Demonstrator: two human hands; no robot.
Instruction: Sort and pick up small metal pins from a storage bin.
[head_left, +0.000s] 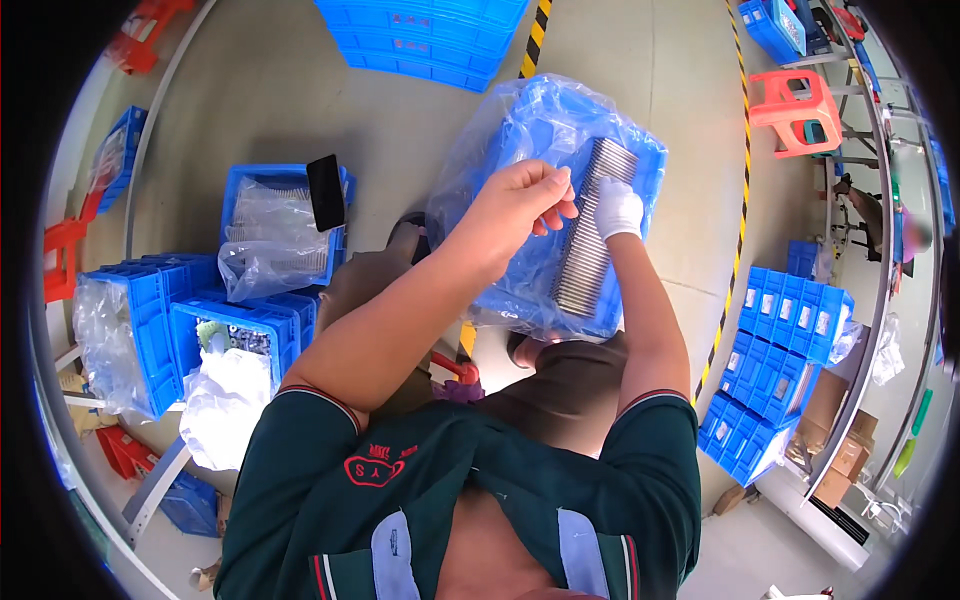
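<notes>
In front of me stands a blue crate lined with clear plastic film. A long, tightly packed row of thin silvery metal pieces lies along its right half. My left hand, bare, is over the crate left of the row, thumb and forefinger pinched together and the other fingers curled. Whatever it holds, if anything, is too small to make out. My right hand, in a white glove, rests at the row's right edge near the far end, its fingers curled in. What lies under those fingers is hidden.
To the left, a blue crate holds bagged parts, with a black phone on its edge. More crates stand nearer on the left. Stacked blue crates stand ahead and at right. A red stool is at far right.
</notes>
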